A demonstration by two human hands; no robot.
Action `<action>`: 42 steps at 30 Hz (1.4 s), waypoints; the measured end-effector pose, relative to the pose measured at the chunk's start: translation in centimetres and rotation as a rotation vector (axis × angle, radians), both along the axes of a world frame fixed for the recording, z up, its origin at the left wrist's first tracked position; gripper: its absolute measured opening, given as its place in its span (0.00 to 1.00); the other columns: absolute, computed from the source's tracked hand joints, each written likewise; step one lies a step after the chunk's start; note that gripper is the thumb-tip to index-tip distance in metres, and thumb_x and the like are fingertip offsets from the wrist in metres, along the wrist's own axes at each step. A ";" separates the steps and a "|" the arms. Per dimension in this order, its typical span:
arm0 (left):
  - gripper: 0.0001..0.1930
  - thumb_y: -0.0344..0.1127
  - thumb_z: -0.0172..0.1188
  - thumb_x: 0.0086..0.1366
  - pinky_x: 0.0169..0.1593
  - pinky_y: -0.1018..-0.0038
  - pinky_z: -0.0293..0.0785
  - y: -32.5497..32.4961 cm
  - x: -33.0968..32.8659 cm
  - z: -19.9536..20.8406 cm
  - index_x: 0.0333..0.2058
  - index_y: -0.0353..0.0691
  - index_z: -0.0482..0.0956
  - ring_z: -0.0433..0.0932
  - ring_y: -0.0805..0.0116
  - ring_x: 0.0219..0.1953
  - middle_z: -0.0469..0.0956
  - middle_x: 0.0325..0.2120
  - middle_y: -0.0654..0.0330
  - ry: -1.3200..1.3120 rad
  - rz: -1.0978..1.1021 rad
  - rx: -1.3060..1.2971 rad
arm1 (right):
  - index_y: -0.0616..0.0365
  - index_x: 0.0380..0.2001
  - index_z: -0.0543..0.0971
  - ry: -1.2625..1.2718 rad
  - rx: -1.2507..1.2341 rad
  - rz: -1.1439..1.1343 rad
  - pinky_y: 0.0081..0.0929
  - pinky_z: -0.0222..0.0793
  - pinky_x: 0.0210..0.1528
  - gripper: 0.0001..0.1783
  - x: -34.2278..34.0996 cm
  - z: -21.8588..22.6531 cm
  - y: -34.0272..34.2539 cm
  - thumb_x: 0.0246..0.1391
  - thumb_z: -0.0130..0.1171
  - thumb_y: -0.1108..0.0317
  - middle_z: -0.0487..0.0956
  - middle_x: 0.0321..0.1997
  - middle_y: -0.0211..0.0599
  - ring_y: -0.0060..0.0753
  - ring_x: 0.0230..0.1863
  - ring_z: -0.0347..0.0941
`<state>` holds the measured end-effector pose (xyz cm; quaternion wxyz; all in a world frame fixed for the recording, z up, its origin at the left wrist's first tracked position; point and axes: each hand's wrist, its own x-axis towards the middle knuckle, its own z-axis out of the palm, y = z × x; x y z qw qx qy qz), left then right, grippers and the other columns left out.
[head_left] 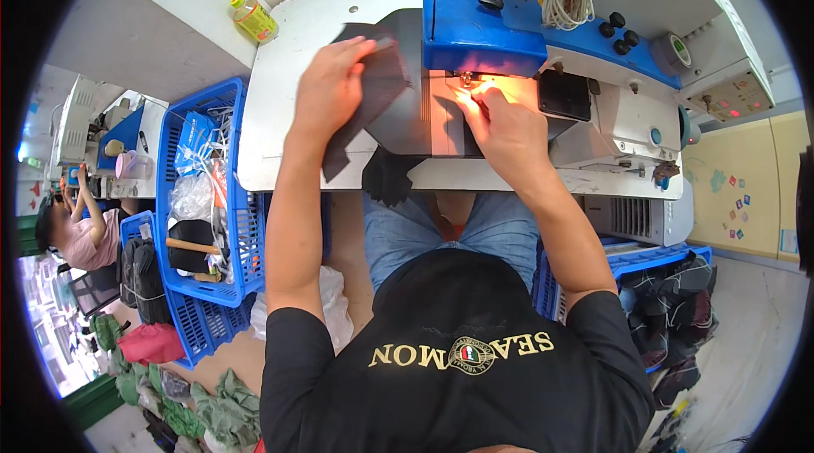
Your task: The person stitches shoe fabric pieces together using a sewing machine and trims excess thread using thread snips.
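My left hand [331,88] is at the left of the sewing area, its fingers closed on the edge of a dark fabric piece [388,84] that hangs down towards the table's front edge. My right hand [513,131] is under the blue head of the sewing machine [483,46], right by the lit needle [466,78]. Its thumb and index finger are pinched together. Glare and the fingers themselves hide what lies between them. Beneath both hands is a dark grey work plate [403,127] with a paler strip by the needle.
A yellow-capped bottle [254,19] stands at the table's far left. On the left, blue baskets [242,224] hold plastic bags and a wooden-handled tool. Black cloth [390,175] hangs over the front edge. Dark pieces fill a crate [670,300] at lower right. Another person [89,237] sits far left.
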<state>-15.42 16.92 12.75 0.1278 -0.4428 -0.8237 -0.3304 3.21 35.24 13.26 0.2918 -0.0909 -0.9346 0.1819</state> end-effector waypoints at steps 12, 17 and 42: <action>0.21 0.31 0.56 0.61 0.62 0.63 0.60 -5.0 0.2 -12.5 0.54 0.43 0.72 0.66 0.53 0.60 0.68 0.58 0.49 -0.209 0.151 0.159 | 0.58 0.33 0.75 0.025 -0.298 0.088 0.37 0.68 0.25 0.16 1.7 0.8 0.4 0.51 0.64 0.57 0.76 0.22 0.42 0.46 0.23 0.74; 0.10 0.26 0.56 0.62 0.43 0.74 0.72 -1.1 3.5 -8.8 0.42 0.32 0.78 0.78 0.67 0.38 0.81 0.34 0.55 -0.526 0.039 0.177 | 0.59 0.33 0.75 -0.045 -0.402 0.068 0.36 0.68 0.26 0.16 2.1 0.8 1.0 0.52 0.63 0.57 0.77 0.23 0.43 0.46 0.23 0.75; 0.15 0.36 0.50 0.71 0.44 0.79 0.71 -4.0 3.0 -11.8 0.45 0.29 0.78 0.75 0.75 0.39 0.79 0.37 0.61 -0.911 0.093 0.786 | 0.51 0.52 0.72 -0.421 -0.399 0.354 0.46 0.71 0.37 0.18 0.9 -12.4 -5.6 0.60 0.48 0.59 0.80 0.34 0.50 0.56 0.36 0.76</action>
